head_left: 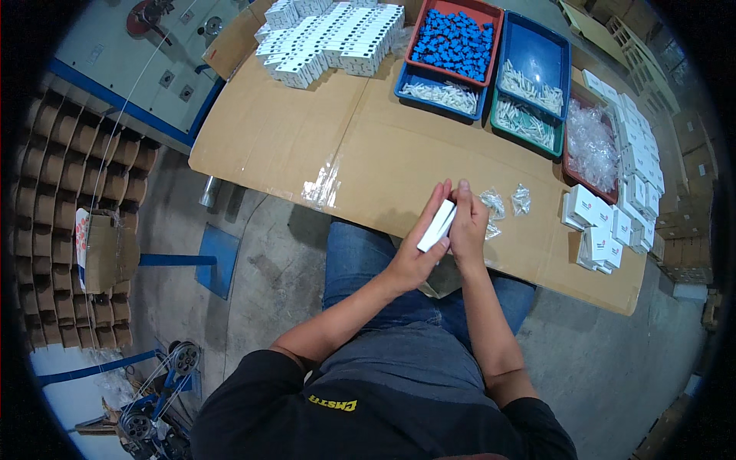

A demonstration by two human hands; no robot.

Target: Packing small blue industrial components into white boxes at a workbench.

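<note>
A small white box (438, 226) is held upright on edge between my two hands, over my lap at the table's near edge. My left hand (414, 259) wraps its left side, thumb across the lower end. Against the other side presses my right hand (469, 230), fingers pointing away from me. The palms hide most of the box, so I cannot tell whether its flap is closed. Just right of my right hand lie several small clear bags (520, 199) with whitish pieces inside.
The cardboard-covered table (284, 146) holds stacked white pieces (330, 42) at the far left. A red tray (494, 14) of blue parts and a blue tray (567, 54) of white plugs stand behind. Right are a red tray of clear bags (590, 142) and white boxes (590, 207).
</note>
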